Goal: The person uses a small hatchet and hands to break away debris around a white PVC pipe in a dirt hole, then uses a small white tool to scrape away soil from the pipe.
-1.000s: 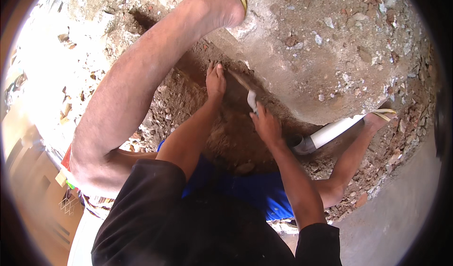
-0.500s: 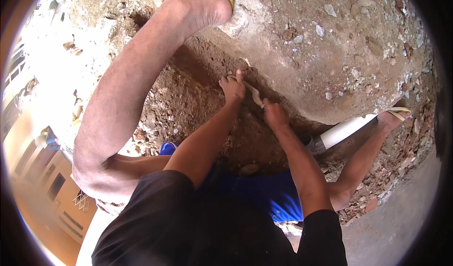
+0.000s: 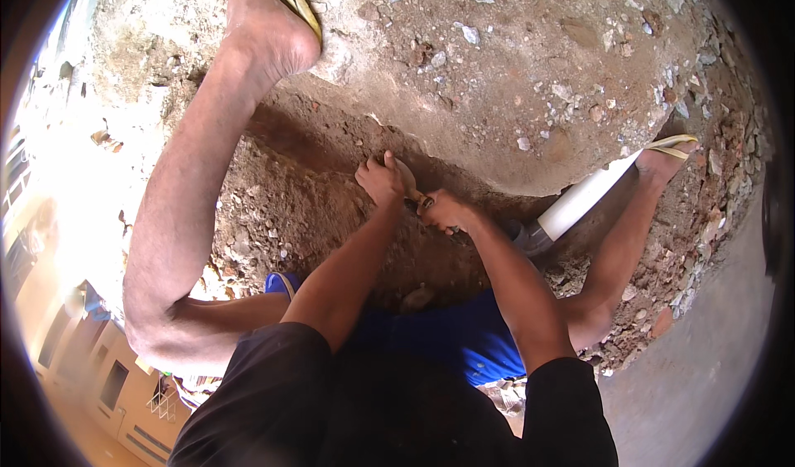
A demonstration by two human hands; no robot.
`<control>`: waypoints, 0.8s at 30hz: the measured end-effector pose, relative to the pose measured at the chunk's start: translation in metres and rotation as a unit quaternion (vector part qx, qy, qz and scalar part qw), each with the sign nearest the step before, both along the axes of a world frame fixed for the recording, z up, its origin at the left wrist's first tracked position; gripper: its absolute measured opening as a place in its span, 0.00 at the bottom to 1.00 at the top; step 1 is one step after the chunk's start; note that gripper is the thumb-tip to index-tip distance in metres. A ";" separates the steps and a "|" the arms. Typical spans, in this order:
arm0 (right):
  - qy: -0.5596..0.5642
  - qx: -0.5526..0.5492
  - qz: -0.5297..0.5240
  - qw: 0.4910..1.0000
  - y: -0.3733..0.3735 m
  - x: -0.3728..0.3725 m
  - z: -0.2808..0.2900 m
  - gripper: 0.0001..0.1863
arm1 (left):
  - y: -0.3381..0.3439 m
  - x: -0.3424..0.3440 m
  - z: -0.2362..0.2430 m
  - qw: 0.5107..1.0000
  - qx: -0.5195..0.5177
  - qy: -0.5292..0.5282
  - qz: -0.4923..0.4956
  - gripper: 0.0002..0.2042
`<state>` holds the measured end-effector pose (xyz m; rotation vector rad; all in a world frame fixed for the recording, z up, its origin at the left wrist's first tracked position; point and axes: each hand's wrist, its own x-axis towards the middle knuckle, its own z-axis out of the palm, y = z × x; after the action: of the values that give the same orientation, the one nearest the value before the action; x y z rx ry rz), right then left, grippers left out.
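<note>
My right hand (image 3: 445, 211) is closed around the handle of a trowel (image 3: 407, 179), just above the soil of a narrow trench (image 3: 331, 148). The trowel's pale blade points up and to the left. My left hand (image 3: 381, 179) is against the blade, its thumb raised and its other fingers curled by the edge; part of the blade is hidden behind it. Both forearms reach in from below, close together.
A white pipe (image 3: 588, 195) with a grey fitting (image 3: 530, 237) lies in the trench to the right. A rough concrete slab (image 3: 497, 78) borders the far side. My feet, in yellow sandals, stand at upper left and right. A blue sandal (image 3: 282, 284) sits lower left.
My right hand has moved left and slightly down with the trowel, closer to my left hand. The trowel has turned, so its handle now shows. The whole view has shifted somewhat.
</note>
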<state>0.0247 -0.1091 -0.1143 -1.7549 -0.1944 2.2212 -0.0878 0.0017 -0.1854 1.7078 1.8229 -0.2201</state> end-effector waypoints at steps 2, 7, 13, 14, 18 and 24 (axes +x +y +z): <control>0.001 0.000 -0.049 0.999 -0.011 -0.011 0.021 0.11 | -0.010 -0.004 0.017 0.996 0.050 -0.074 0.027 0.27; -0.093 0.043 -0.067 0.992 0.004 0.023 0.148 0.16 | -0.008 0.047 0.123 0.960 0.097 -0.243 0.102 0.25; -0.266 0.212 -0.384 0.858 0.033 0.085 0.293 0.14 | 0.088 0.145 0.333 0.619 0.217 -0.745 -0.120 0.29; -0.289 0.163 -0.292 0.897 0.038 0.086 0.290 0.15 | 0.095 0.145 0.334 0.615 0.174 -0.758 -0.134 0.28; -0.351 0.182 0.060 0.916 0.024 0.053 0.200 0.22 | 0.081 0.097 0.277 0.771 -0.004 -0.636 -0.027 0.16; -0.429 0.197 0.294 0.831 0.068 -0.025 0.073 0.23 | 0.034 -0.018 0.122 0.954 0.108 -0.265 0.091 0.13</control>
<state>-0.0006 -0.0416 -0.0416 -2.4996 -1.4352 1.3018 -0.1054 0.0358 -0.0638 1.5305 1.6173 0.4888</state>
